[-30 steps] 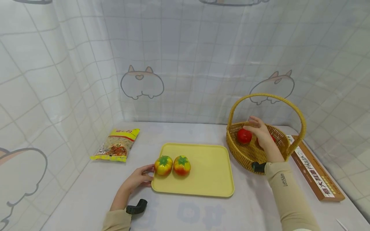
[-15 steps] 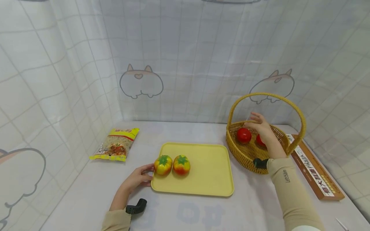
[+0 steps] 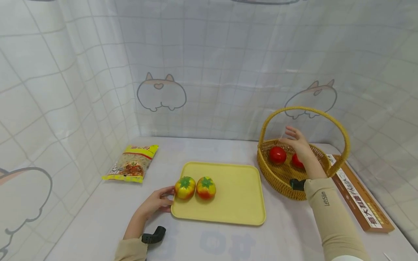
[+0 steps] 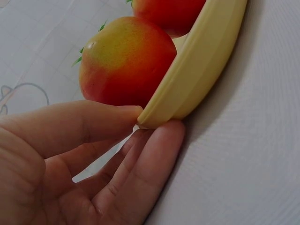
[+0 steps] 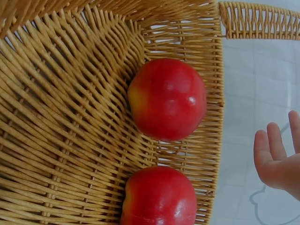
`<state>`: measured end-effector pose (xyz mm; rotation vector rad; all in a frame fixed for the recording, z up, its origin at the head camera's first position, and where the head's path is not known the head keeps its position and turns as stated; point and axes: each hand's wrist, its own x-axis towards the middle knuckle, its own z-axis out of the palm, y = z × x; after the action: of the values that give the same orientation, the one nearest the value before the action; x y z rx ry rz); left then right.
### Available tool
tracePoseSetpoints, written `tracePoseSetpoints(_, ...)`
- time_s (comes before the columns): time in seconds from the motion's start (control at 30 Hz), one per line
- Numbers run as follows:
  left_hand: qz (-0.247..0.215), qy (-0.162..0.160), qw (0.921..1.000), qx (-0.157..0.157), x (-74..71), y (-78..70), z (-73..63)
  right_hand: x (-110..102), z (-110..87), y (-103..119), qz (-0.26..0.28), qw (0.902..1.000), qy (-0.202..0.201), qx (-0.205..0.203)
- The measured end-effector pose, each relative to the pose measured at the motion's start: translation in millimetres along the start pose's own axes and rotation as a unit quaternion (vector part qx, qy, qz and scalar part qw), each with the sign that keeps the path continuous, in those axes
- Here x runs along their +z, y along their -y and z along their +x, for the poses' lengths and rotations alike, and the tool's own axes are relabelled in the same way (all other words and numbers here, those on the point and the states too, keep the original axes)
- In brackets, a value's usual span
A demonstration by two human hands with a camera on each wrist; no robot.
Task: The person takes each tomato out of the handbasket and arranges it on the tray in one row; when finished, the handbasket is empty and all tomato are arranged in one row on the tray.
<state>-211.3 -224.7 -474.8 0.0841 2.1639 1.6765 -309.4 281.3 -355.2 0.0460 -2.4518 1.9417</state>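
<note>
My left hand pinches the left rim of a yellow tray; in the left wrist view the thumb and fingertips meet at the tray's edge. Inside that end lie two yellow-red tomato-like fruits with green leafy tops, the left fruit beside my hand and the right fruit next to it. Over a wicker basket hovers my right hand, its fingers apart and holding nothing. Two red apples sit in the basket: one apple shows whole, while the other apple is cut off by the frame.
A tall arched handle rises over the basket. To its right lies a long brown pasta box. A bag of noodles rests at the back left of the white table. Behind hangs a checked curtain.
My right hand has drawn up and away from the apples, and more of the right-hand apple shows. The left hand stays at the tray rim. The view has shifted slightly.
</note>
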Motion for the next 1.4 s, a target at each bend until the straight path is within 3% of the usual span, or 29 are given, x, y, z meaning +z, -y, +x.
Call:
tracePoseSetpoints(0.6, -0.003, 0.004, 1.0000, 0.004, -2.8, 4.3, 0.9, 3, 26.0, -22, -0.007, 0.9999, -0.007, 0.007)
tracePoseSetpoints(0.9, -0.001, 0.001, 1.0000, 0.005, -3.7, 5.2, 1.0, 8, 26.9, -32, -0.004, 0.9995, 0.002, 0.032)
tracePoseSetpoints(1.4, -0.004, 0.014, 0.9997, 0.019, -2.8, 4.9, 0.6, 7, 32.8, -61, -0.037, 0.9953, 0.061, 0.066)
